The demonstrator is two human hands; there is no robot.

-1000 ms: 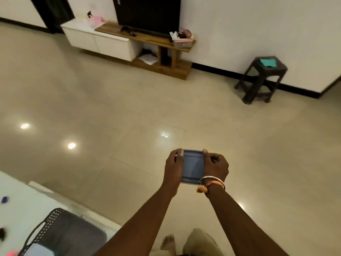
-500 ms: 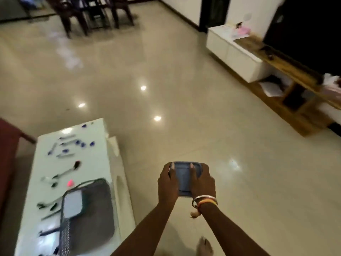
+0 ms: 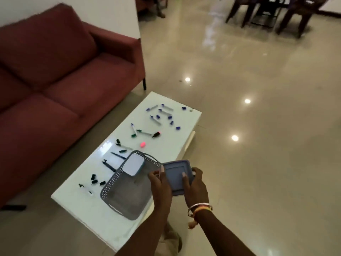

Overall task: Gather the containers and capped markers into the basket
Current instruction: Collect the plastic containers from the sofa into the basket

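Head view, lower centre of the frame: gripping a flat blue-grey container (image 3: 175, 177) in both hands, forearms reaching up from the bottom edge, close together and nearly parallel. Clamped on its left side by the left hand (image 3: 159, 184), thumb laid over the lid; clamped on its right side by the right hand (image 3: 196, 185), thumb likewise on top, remaining fingers wrapped under and out of sight. Bangles (image 3: 200, 207) round the right wrist. Held roughly level, just right of the grey mesh basket (image 3: 110, 183), by the right edge of the white table (image 3: 96, 217); touching the basket rim or clear of it, cannot tell. Already inside the basket, at its upper end, a second container (image 3: 133, 164) with a white lid. Scattered up the table beyond the basket: black markers (image 3: 108, 165) and loose caps nearest, blue markers (image 3: 156, 121) and caps toward the far end, a pink cap (image 3: 143, 144) lying alone between. Red sofa (image 3: 46, 74) filling the upper left.
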